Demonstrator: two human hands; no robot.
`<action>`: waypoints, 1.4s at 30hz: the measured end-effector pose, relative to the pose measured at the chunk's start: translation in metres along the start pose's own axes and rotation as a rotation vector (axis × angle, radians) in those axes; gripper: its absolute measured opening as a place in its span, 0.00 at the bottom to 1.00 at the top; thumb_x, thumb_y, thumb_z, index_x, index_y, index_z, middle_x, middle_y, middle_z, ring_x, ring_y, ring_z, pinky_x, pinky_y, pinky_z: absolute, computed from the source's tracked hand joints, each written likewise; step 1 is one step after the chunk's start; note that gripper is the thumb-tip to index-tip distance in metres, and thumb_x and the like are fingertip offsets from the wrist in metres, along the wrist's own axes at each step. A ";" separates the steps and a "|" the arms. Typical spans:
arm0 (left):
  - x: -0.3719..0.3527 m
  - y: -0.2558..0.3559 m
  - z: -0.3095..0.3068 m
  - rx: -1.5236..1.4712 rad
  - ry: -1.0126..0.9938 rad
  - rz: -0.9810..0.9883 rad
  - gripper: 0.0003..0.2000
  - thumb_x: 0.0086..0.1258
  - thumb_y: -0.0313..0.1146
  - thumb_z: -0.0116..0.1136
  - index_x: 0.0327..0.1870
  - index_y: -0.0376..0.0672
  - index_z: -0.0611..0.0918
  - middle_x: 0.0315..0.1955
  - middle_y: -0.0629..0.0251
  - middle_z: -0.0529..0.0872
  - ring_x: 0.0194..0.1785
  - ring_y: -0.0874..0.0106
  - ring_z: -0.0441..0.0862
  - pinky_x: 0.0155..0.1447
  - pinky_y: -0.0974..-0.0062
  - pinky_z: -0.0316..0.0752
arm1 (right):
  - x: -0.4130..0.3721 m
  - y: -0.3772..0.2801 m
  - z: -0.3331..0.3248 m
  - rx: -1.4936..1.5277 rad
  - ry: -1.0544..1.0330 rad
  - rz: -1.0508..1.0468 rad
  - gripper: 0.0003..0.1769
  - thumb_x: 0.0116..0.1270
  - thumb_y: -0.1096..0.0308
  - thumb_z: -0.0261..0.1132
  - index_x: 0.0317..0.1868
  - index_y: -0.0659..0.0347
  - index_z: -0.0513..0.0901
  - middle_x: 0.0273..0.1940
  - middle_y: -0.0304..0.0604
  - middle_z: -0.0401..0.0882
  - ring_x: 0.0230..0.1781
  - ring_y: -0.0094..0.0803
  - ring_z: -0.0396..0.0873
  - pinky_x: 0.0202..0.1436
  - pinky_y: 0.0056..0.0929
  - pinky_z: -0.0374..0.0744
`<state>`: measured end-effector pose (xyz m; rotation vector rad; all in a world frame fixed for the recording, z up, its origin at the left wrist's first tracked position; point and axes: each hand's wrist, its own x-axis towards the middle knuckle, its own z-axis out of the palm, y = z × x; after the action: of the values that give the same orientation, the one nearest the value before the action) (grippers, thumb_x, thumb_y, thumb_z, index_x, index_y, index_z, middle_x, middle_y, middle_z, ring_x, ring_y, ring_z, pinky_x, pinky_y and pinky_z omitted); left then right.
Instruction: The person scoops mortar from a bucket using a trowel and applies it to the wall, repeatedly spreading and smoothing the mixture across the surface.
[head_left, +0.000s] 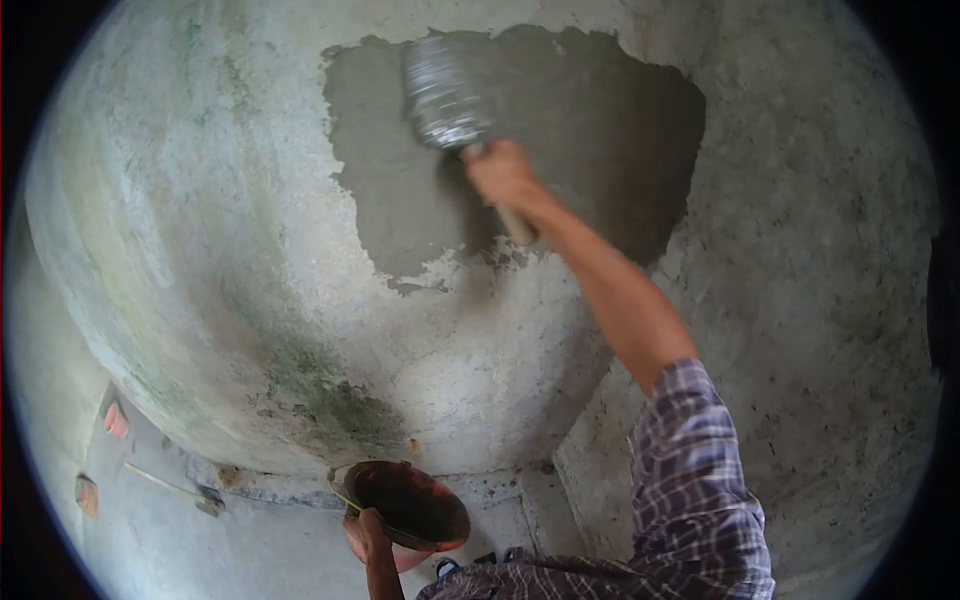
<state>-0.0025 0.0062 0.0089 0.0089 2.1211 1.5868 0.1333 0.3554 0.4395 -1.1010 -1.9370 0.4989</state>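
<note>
My right hand is closed around the wooden handle of a trowel. Its metal blade, smeared by motion, lies over the upper left of a patch of wet grey mortar on the wall. The patch has ragged edges and a mostly smooth face. Low down, my left hand grips the side of a dark round bucket near its thin bail handle. The bucket is tilted, with its mouth towards me; how much mortar it holds cannot be made out.
The stained, pale wall has a green mossy area low down. A rough wall meets it at a corner on the right. On the floor lie a long-handled tool, a reddish pot-like object and a brick-like piece.
</note>
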 end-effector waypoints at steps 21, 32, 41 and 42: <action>0.016 0.013 0.017 -0.489 -0.047 0.129 0.17 0.39 0.18 0.45 0.34 0.31 0.78 0.23 0.67 0.74 0.22 0.72 0.71 0.25 0.75 0.64 | 0.059 0.027 -0.075 0.403 0.300 -0.018 0.23 0.65 0.57 0.58 0.27 0.73 0.80 0.22 0.52 0.80 0.20 0.40 0.81 0.26 0.40 0.81; 0.003 0.010 0.022 -0.435 -0.088 0.136 0.16 0.38 0.20 0.46 0.34 0.30 0.77 0.23 0.66 0.74 0.20 0.70 0.70 0.24 0.74 0.63 | 0.033 0.074 -0.115 0.405 0.382 -0.018 0.21 0.66 0.56 0.57 0.26 0.68 0.80 0.21 0.45 0.78 0.18 0.33 0.78 0.24 0.37 0.78; -0.009 0.003 0.030 -0.464 0.014 0.142 0.08 0.38 0.20 0.46 0.22 0.40 0.71 0.14 0.73 0.64 0.14 0.76 0.60 0.18 0.77 0.53 | 0.057 0.130 -0.161 0.653 0.274 0.114 0.18 0.70 0.59 0.54 0.31 0.68 0.75 0.22 0.45 0.75 0.19 0.32 0.76 0.22 0.35 0.78; -0.010 0.002 0.031 -0.471 0.020 0.148 0.08 0.38 0.20 0.46 0.22 0.40 0.71 0.14 0.73 0.64 0.14 0.76 0.60 0.18 0.77 0.53 | 0.061 0.119 -0.148 0.639 0.224 0.066 0.18 0.70 0.59 0.54 0.31 0.68 0.75 0.22 0.45 0.75 0.19 0.33 0.76 0.22 0.35 0.78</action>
<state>0.0173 0.0324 0.0081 -0.0068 1.7443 2.1454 0.2989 0.4617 0.4733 -0.7618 -1.3986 0.9108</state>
